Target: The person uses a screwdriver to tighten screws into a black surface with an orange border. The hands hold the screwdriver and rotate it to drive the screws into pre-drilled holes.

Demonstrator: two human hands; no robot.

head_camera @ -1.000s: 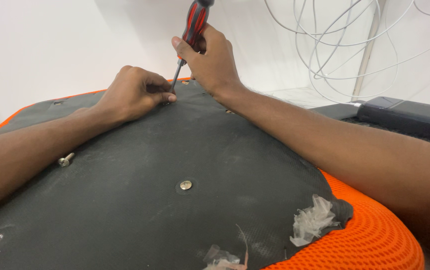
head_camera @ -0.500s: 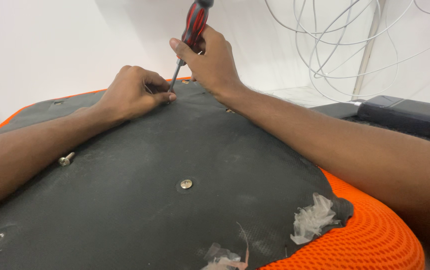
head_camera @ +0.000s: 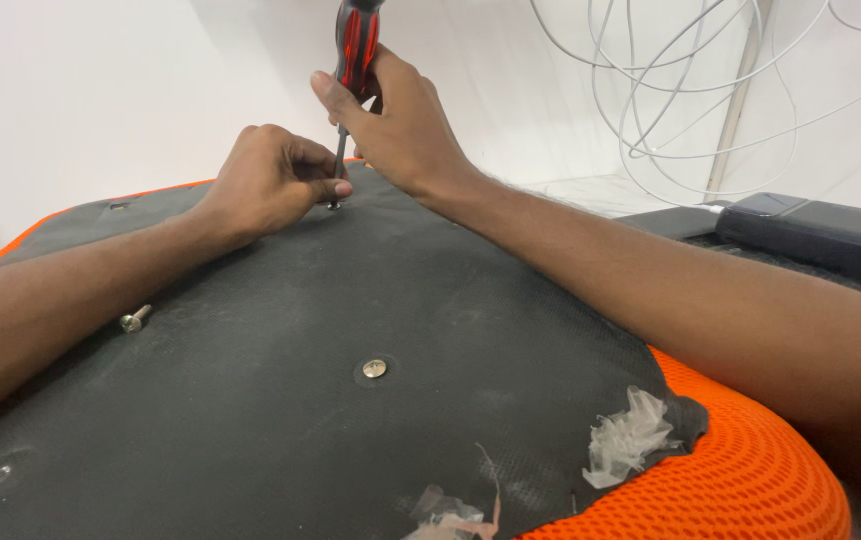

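Two hands work at the far edge of a black fabric-covered panel (head_camera: 351, 400), toward twelve o'clock in the view. The right hand (head_camera: 406, 125) is closed around the red-and-black handle of one screwdriver (head_camera: 354, 50), which stands nearly upright with its dark shaft running down to the panel surface. The left hand (head_camera: 271, 180) is curled loosely, fingertips pinched together right at the tip of the shaft, touching the spot where it meets the fabric; whatever sits under the tip is hidden by the fingers.

The panel lies on an orange mesh cushion (head_camera: 741, 480), whose edge shows at four to five o'clock and again as a thin orange strip along the rim at ten o'clock.

Counting the fasteners in view: one round silver screw head (head_camera: 375, 368) is seated in the middle of the panel, one loose screw (head_camera: 134, 320) lies on its side at nine o'clock near the left forearm, and one more small head (head_camera: 1, 473) sits sunk in a dimple at eight o'clock. That makes three.

Two scraps of torn clear plastic (head_camera: 631, 435) cling to the near edge, one at four o'clock and one at six o'clock.

At two o'clock, several loops of white cable (head_camera: 651, 100) hang against the wall, above one dark flat box (head_camera: 821, 235).
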